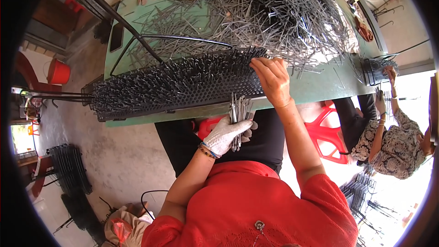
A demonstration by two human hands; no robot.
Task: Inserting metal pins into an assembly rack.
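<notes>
My left hand (226,135) wears a white work glove and is closed round a bundle of thin grey metal pins (240,110), upright just off the table's near edge. My bare right hand (274,80) is at the right end of a long black perforated rack (242,84). Its fingers are pinched together at the rack's far edge; what they hold, if anything, is too small to make out. Pins stand packed in the rack's holes on the left and along the far side, while bare holes show toward the near right.
A large loose heap of pins (292,13) covers the far part of the green table (315,84). Black bent bars (123,23) rise at the rack's left. At right a co-worker (395,142) handles a similar rack (375,71). Stacked black racks (68,169) stand at lower left.
</notes>
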